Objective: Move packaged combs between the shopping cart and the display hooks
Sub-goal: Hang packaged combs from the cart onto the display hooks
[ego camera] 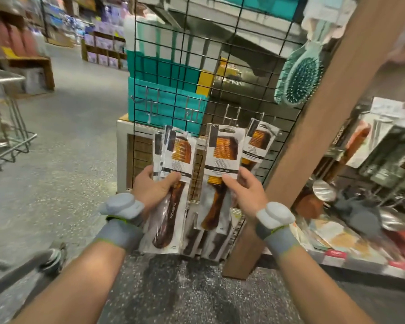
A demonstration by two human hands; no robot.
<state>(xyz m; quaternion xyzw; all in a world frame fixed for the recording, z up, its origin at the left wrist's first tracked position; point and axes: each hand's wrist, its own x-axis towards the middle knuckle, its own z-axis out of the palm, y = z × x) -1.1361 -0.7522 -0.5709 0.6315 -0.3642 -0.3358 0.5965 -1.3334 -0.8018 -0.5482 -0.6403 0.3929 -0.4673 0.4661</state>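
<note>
My left hand grips a stack of packaged brown combs, fanned at the top, in front of the black wire grid panel. My right hand pinches a single packaged comb by its middle, its hang tab just below the bare metal display hooks. Another packaged comb hangs on a hook at the right. More comb packs hang lower on the panel. Part of the shopping cart shows at the left edge.
A teal hairbrush hangs upper right on the grid. A brown wooden post leans along the right of the panel. Shelves with packaged goods lie at the right. Teal boxes stand behind the grid. Open aisle floor stretches left.
</note>
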